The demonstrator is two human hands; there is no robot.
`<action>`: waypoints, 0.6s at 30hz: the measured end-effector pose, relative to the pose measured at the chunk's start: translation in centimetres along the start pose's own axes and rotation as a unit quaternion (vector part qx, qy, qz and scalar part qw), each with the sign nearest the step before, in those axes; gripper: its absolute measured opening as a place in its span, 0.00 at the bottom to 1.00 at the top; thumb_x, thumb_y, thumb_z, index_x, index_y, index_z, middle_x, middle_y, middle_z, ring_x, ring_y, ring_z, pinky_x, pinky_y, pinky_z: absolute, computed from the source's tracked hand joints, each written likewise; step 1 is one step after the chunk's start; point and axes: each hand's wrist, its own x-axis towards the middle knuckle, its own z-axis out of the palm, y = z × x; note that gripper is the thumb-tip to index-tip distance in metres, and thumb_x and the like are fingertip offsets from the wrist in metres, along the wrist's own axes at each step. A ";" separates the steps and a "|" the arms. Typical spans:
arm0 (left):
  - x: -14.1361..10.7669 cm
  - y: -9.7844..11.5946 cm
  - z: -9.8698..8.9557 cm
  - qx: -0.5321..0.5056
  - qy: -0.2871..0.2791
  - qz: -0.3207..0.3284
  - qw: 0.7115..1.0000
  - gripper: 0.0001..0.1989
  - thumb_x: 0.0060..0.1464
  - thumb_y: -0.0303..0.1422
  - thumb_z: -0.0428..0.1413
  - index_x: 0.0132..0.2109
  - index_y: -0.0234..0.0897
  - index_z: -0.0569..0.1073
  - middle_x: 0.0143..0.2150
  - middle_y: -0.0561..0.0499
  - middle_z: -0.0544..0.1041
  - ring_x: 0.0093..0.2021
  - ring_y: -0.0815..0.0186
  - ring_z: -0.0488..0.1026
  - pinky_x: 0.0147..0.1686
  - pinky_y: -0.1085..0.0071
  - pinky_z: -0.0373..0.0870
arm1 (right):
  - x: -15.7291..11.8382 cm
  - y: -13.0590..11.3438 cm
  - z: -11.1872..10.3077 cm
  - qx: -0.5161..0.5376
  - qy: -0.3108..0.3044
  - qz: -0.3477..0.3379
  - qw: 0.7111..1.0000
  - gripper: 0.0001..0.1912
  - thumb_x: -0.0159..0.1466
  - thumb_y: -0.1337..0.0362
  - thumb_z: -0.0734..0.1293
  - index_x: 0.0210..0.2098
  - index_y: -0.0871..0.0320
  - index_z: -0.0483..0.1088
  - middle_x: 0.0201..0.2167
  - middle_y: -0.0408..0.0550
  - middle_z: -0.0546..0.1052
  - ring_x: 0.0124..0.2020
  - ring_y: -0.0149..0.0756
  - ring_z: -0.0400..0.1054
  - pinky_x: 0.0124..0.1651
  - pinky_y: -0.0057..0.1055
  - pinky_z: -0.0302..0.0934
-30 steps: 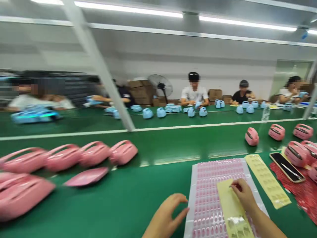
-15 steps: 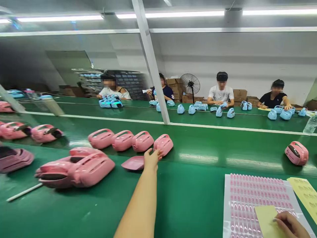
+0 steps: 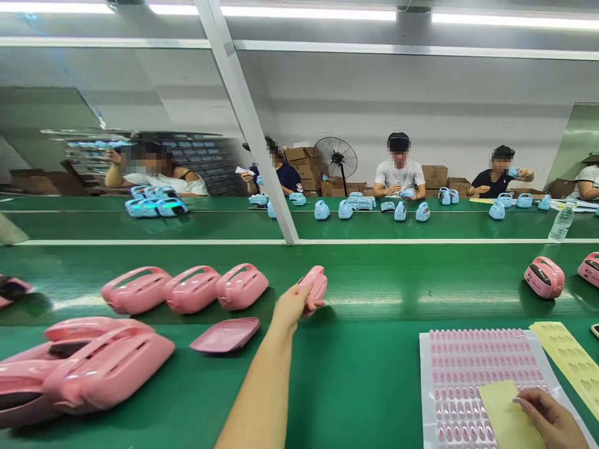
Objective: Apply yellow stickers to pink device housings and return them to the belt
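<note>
Out in front, my left hand (image 3: 287, 308) is closed around a pink plastic housing with a handle (image 3: 318, 284), at the near edge of the green belt. To its left stand several similar pink housings (image 3: 193, 289) in a row. A flat pink plastic panel (image 3: 224, 337) lies just left of my left wrist. At the lower right, my right hand (image 3: 552, 415) pinches a small pale yellow paper (image 3: 503, 405). This paper overlaps a white sheet (image 3: 425, 380) covered with rows of oval pink stickers. More pink housings (image 3: 107, 368) are grouped at the lower left.
A second yellow sticker sheet (image 3: 559, 355) lies right of the white sheet. Another pink housing (image 3: 544, 277) stands on the belt at right. A slanted white post (image 3: 248, 112) rises beyond the belt. Several co-workers sit opposite among blue housings (image 3: 322, 210); a bottle (image 3: 560, 222) stands right.
My left hand has closed on the rightmost pink housing and turned it away from the row. The view has swung right, shifting things leftward. My right hand still pinches the yellow paper.
</note>
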 end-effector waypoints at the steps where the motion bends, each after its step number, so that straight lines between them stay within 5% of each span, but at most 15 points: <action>1: -1.7 -0.1 0.7 -0.005 -0.027 0.011 1.000 0.11 0.56 0.32 0.51 0.26 0.36 0.64 0.10 0.61 0.63 0.19 0.67 0.71 0.22 0.73 0.67 | -0.1 -0.3 0.2 0.024 0.020 0.000 1.000 0.19 0.39 0.45 0.72 0.20 0.54 0.76 0.22 0.48 0.77 0.26 0.42 0.72 0.28 0.30 0.68; 6: -12.9 -1.6 5.0 -0.031 -0.173 0.042 0.984 0.16 0.46 0.47 0.55 0.28 0.40 0.63 0.06 0.59 0.65 0.22 0.58 0.76 0.26 0.68 0.69 | -0.7 -4.2 0.6 0.203 0.083 -0.003 0.976 0.21 0.33 0.49 0.76 0.21 0.55 0.72 0.18 0.43 0.73 0.20 0.33 0.66 0.23 0.28 0.64; 11: -24.2 -4.8 10.1 -0.029 -0.330 0.078 0.940 0.17 0.45 0.49 0.56 0.29 0.40 0.65 0.10 0.57 0.70 0.21 0.60 0.76 0.29 0.68 0.70 | -4.0 -9.5 1.8 0.282 -0.120 -0.052 0.950 0.16 0.40 0.53 0.76 0.17 0.55 0.70 0.13 0.39 0.69 0.18 0.30 0.64 0.27 0.31 0.64; 14: -28.5 -6.4 12.7 0.010 -0.384 0.139 0.913 0.15 0.49 0.47 0.53 0.28 0.40 0.67 0.15 0.56 0.73 0.18 0.65 0.74 0.20 0.74 0.65 | -6.1 -11.3 3.1 0.293 -0.188 -0.104 0.932 0.15 0.42 0.53 0.76 0.18 0.55 0.70 0.13 0.40 0.70 0.17 0.31 0.65 0.26 0.32 0.63; 18: -31.0 -7.6 13.9 0.043 -0.400 0.174 0.899 0.10 0.52 0.43 0.52 0.33 0.42 0.71 0.21 0.55 0.75 0.19 0.66 0.74 0.21 0.74 0.65 | -6.9 -12.1 4.1 0.342 -0.108 -0.115 0.926 0.14 0.47 0.53 0.74 0.24 0.56 0.70 0.10 0.35 0.65 0.10 0.23 0.55 0.14 0.22 0.51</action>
